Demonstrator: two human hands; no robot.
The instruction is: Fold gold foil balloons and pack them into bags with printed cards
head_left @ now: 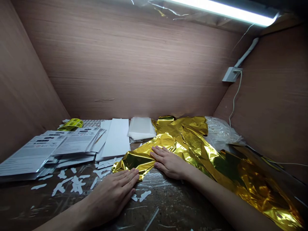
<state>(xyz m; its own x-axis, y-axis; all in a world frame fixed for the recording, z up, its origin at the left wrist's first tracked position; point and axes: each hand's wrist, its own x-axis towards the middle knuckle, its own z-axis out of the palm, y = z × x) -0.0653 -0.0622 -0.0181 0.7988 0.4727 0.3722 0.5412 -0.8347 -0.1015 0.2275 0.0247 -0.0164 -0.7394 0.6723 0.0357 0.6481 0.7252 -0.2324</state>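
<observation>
At the far left, overlapping stacks of printed cards (pixel 36 152) lie on the counter (pixel 166 205), with a yellow strip (pixel 73 123) curled behind them. White cut-out scraps (pixel 77 185) are scattered in front, and white sheets (pixel 117 136) lie beside the cards. The left hand (pixel 116 189) rests palm down at the near left corner of the gold foil (pixel 166 140), its fingers extended and close together. A stack of translucent sheets (pixel 141 128) sits behind, near the wall. The right hand (pixel 170 163) lies flat on the foil, its fingers straight and slightly apart. The foil (creased and very shiny) spreads over the counter from the left fingertips, back towards the wall and down to the lower right. Clear plastic (pixel 220 130) lies behind it, below a white socket box (pixel 232 74) with a hanging cord (pixel 234 102).
</observation>
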